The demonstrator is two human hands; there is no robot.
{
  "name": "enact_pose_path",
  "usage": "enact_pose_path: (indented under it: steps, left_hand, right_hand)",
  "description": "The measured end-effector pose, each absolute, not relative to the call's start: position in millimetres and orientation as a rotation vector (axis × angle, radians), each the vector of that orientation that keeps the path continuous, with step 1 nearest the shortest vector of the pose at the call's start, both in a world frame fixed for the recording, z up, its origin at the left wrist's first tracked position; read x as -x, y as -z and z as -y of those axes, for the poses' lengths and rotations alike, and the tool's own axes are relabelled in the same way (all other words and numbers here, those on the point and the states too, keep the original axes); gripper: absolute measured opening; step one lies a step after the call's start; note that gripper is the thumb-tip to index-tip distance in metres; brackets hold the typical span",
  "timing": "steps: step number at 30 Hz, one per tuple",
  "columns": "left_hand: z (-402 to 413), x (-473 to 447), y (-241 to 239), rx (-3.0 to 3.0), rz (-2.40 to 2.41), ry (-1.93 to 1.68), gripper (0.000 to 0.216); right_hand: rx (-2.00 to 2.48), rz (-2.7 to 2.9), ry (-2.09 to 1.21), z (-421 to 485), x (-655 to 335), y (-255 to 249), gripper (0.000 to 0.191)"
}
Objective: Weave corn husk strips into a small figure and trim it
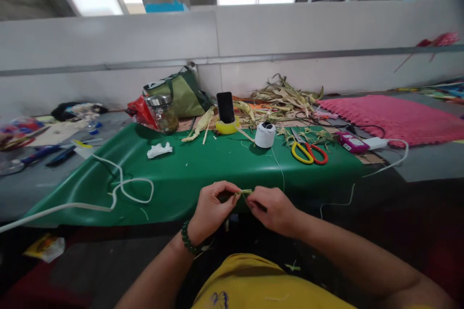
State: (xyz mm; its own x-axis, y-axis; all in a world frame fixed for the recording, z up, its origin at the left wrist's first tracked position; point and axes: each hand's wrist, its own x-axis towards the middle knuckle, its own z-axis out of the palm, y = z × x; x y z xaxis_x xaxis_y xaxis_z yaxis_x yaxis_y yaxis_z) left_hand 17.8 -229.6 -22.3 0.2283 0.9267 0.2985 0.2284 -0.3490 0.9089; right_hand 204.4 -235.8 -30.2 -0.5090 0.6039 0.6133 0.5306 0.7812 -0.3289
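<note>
In front of my body, at the near edge of the green table cover [195, 174], my left hand [212, 207] pinches one end of a small green husk strip [246, 191]. My right hand [273, 208] is closed at the strip's other end, its fingertips pressed together. A thin thread [279, 166] hangs from the white spool [265, 135] toward my right hand; whether those fingers grip it is too small to see. Beyond the hands lie scissors [308, 150] with one yellow and one red handle.
Dried corn husks [286, 94] are heaped at the back. A phone [225, 107] stands in a yellow tape roll [227, 127]. A glass jar [162, 115], crumpled white tissue [160, 150], white cable [119, 188], purple box [351, 142] and pink cloth [391, 116] surround the work spot.
</note>
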Motion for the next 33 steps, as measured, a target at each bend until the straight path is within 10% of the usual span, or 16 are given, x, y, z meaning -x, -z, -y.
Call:
enact_pose_path:
  steps: [33]
  left_hand:
    - [230.0, -12.1, 42.8, -1.554, -0.951, -1.000, 0.013]
  right_hand:
    - [0.643, 2.326, -0.067, 226.1, -204.0, 54.1, 0.027]
